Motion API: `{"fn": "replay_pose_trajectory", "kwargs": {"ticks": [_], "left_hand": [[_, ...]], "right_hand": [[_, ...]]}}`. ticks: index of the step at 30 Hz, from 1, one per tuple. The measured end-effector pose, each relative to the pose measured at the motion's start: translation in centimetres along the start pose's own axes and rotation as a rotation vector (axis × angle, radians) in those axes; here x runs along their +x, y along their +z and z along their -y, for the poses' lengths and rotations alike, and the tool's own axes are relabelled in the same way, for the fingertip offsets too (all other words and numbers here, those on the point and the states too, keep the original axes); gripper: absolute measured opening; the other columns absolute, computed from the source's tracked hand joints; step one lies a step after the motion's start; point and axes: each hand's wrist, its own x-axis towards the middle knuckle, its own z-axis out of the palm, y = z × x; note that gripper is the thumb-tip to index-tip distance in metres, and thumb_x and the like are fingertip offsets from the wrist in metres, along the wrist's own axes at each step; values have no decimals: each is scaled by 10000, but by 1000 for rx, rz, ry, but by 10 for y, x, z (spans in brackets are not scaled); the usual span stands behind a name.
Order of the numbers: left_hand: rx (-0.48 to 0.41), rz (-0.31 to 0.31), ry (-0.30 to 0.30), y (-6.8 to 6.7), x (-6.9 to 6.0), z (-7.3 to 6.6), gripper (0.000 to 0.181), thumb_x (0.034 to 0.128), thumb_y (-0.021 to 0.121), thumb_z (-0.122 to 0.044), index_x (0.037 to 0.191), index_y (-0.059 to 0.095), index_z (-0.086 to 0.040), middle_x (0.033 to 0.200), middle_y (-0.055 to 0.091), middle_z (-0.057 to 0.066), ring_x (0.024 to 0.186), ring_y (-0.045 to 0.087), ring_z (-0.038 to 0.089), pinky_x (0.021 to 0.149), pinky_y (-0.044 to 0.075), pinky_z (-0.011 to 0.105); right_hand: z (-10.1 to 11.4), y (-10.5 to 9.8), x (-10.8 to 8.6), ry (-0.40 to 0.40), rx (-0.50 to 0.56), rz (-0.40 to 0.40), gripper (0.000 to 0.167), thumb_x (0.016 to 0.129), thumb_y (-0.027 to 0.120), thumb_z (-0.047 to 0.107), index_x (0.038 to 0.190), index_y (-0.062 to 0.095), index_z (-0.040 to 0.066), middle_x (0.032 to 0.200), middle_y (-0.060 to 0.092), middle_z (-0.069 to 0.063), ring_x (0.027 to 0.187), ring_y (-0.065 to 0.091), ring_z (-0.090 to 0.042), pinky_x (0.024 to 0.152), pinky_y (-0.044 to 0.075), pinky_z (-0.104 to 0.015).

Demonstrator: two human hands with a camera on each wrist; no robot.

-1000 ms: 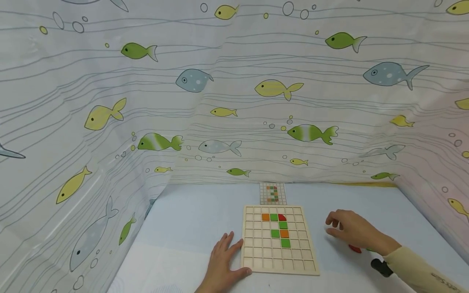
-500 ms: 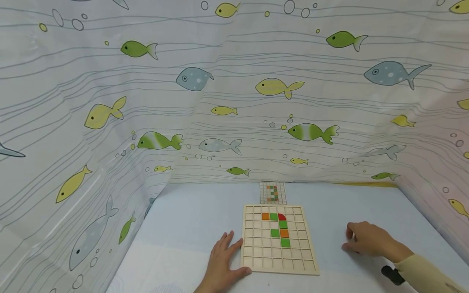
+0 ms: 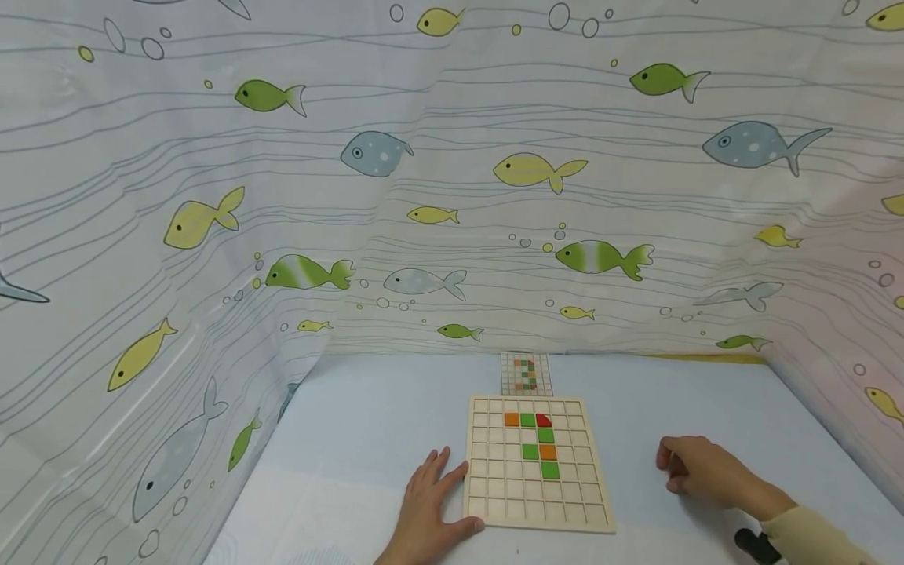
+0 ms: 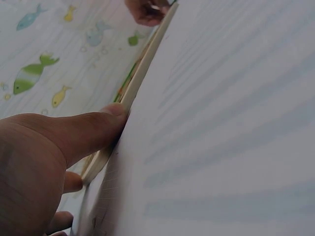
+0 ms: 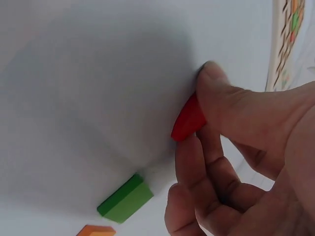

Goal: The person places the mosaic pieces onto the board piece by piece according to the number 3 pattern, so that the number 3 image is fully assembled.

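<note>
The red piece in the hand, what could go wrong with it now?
It might slip: the right hand pinches the red piece between thumb and fingers, with part of it poking out. The hand could also bump the green block lying close by. And the board might slide if knocked, since the left hand only touches its edges.

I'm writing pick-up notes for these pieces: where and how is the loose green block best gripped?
Probably from above, pinching two opposite sides and avoiding the end facing the orange block. The green block has straight sides and lies apart from that neighbour in the right wrist view. The right hand pinches the red piece, so that should go first.
</note>
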Motion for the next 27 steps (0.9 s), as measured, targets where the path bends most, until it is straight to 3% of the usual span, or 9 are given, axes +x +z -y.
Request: {"fn": "replay_pose_trajectory", "kwargs": {"ticks": [5, 11, 18, 27], "left_hand": [[-1, 7, -5, -1, 0, -1, 864, 784, 886, -534, 1504, 600, -150, 1699, 357, 209, 1589, 230, 499, 1220, 186, 792], [4, 17, 6, -1, -1, -1, 855, 795, 878, -539, 1494, 602, -130, 1690, 363, 231, 1582, 241, 513, 1219, 191, 793], [18, 15, 11, -3, -1, 1, 861, 799, 870, -551, 1497, 597, -128, 1690, 359, 237, 1582, 236, 517, 1217, 190, 797], [0, 20, 9, -2, 0, 0, 861, 799, 872, -543, 1496, 595, -120, 1688, 360, 242, 1581, 233, 524, 1206, 188, 811]], "right_hand": [[5, 2, 1, -35, -4, -26, 333, 788, 879, -9, 942, 642, 168, 846, 584, 47, 794, 516, -140, 666, 469, -283], [2, 2, -4, -9, -19, -80, 329, 794, 915, 124, 997, 659, 165, 973, 637, 31, 932, 600, -163, 793, 572, -412], [-2, 2, -15, 93, -8, -166, 427, 864, 873, 360, 1074, 694, 34, 969, 704, -35, 873, 658, -208, 718, 577, -443], [-10, 19, -16, 102, 39, -253, 365, 861, 879, 318, 1024, 714, 36, 873, 684, 34, 791, 614, -135, 659, 513, -337]]}}
